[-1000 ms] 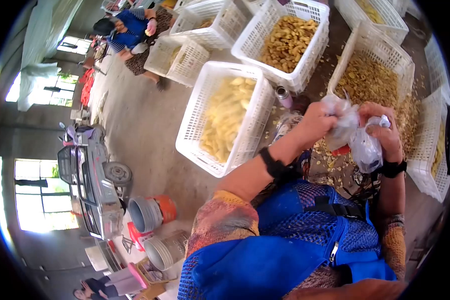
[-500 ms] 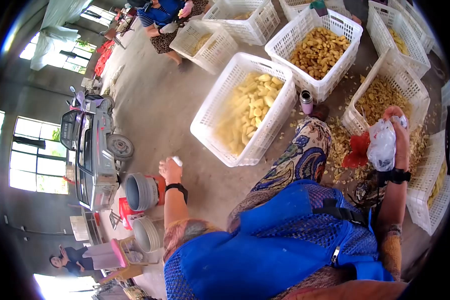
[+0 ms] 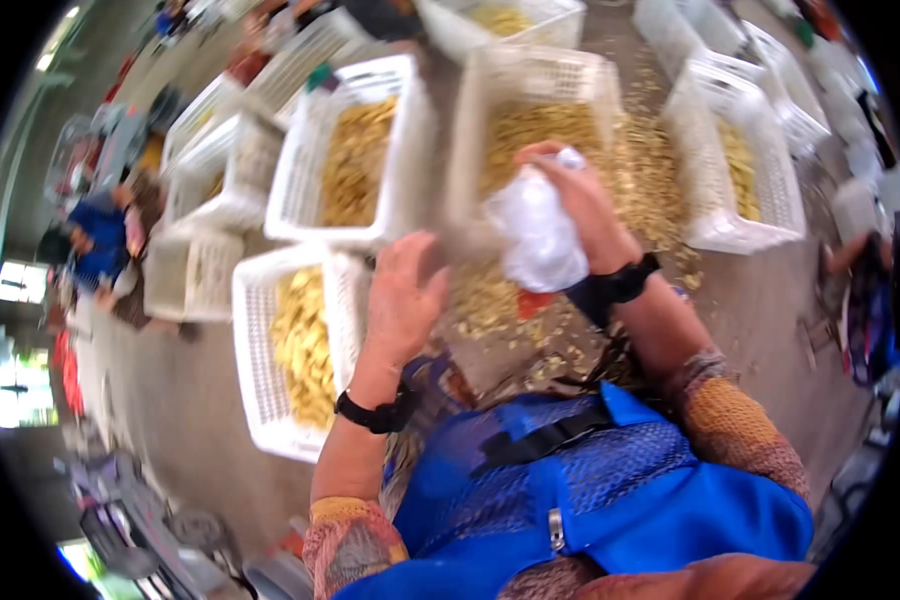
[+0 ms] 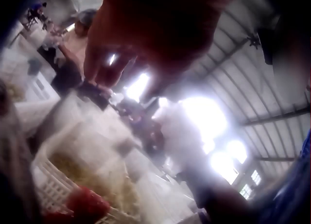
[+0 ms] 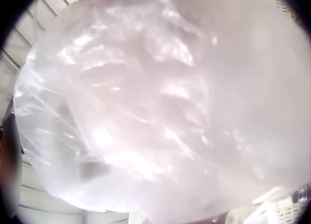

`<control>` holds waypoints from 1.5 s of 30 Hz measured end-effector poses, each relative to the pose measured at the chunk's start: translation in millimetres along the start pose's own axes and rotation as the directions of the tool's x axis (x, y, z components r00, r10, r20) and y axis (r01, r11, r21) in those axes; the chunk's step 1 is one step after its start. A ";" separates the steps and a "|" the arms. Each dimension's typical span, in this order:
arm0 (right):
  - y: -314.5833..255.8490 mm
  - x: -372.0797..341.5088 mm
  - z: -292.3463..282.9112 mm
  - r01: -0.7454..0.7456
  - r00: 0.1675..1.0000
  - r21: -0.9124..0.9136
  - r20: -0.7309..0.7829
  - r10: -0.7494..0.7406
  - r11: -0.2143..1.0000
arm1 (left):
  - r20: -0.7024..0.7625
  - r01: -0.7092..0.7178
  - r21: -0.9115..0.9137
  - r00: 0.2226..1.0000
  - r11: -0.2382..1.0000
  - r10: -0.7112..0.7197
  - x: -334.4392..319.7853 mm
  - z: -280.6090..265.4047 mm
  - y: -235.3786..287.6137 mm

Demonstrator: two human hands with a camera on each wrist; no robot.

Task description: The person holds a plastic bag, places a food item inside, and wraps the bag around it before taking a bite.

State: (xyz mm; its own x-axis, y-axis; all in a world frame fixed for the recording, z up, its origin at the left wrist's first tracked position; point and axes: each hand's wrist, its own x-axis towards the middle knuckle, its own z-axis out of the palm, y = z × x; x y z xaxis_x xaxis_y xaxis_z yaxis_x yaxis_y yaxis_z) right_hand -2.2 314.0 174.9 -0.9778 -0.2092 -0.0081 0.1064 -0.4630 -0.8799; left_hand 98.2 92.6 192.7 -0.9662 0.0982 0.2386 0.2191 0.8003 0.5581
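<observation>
In the head view my left hand [image 3: 405,295] hovers with its fingers extended, between the basket of pale peeled pieces [image 3: 307,345] and the scraps on the floor. Nothing shows in its grasp. That same hand is a dark shape [image 4: 155,29] across the top of the left wrist view. My right hand [image 3: 585,205] grips a crumpled clear plastic bag [image 3: 540,235] by its upper part, in front of a basket of peelings [image 3: 460,150]. The bag [image 5: 146,107] fills most of the right wrist view. Its contents are hidden. A red item [image 3: 533,302] peeks out below the bag.
A white crate of brownish-yellow pieces [image 3: 358,160] stands ahead to the left. Another white crate [image 3: 738,170] is at the right. Peel scraps [image 3: 650,170] litter the floor between the baskets. A person in blue [image 3: 105,240] sits at the far left.
My left hand reached far out to the left with a small white thing, then came back near the bag with nothing visible in it. The head view has turned right. My right hand keeps the bag.
</observation>
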 end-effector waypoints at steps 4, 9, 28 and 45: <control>-10.3 3.0 -10.8 0.063 0.987 0.020 -0.148 -0.060 0.998 | 0.033 0.075 -0.327 0.997 0.942 -0.068 50.5 71.4 18.3; -28.1 -7.4 -17.8 0.122 0.977 0.121 -0.191 -0.097 0.985 | 0.067 0.141 -0.561 0.990 0.815 -0.126 75.4 112.8 55.6; -28.0 -21.6 -13.0 0.176 0.977 -0.093 0.136 -0.163 0.980 | 0.151 0.267 -0.860 0.947 0.434 -0.282 31.4 81.3 65.2; -37.7 -12.8 -34.9 0.067 0.986 -0.068 0.157 -0.055 0.995 | 0.367 -0.163 -0.141 0.907 0.976 0.205 -18.5 54.3 42.9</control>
State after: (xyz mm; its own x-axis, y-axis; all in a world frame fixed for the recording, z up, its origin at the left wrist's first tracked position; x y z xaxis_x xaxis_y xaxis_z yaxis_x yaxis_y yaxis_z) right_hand 0.0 364.2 191.6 -0.9419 -0.3155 0.1151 0.0285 -0.4168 -0.9086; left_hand 118.0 157.3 169.1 -0.8817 0.4702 0.0388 0.3909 0.6820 0.6182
